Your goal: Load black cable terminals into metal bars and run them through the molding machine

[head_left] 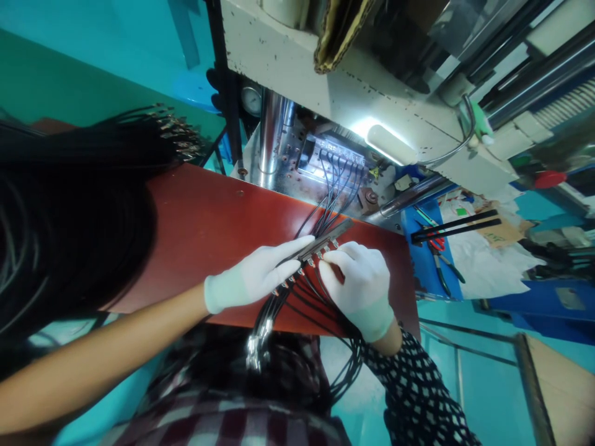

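My left hand [258, 272], in a white glove, grips a narrow grey metal bar [341, 230] between thumb and fingers. Small metal cable ends [310, 262] stick out in a row along the bar's near side. My right hand [357, 282], gloved too, has thumb and forefinger pinched at a cable end beside the bar; the fingers partly hide it. Black cables [307, 297] hang from the bar toward my lap, where a bundle with shiny ends [260, 344] lies. Beyond the bar, more black cables [331, 201] run into a lit metal mould [332, 158] in the machine.
A red-brown board [204, 210] lies under my hands. At the left is a large heap of black cables [69, 229]. The press's steel columns [272, 133] and lamp [390, 144] stand ahead. Pliers [439, 266] rest on a blue surface at the right, near black strips [455, 226].
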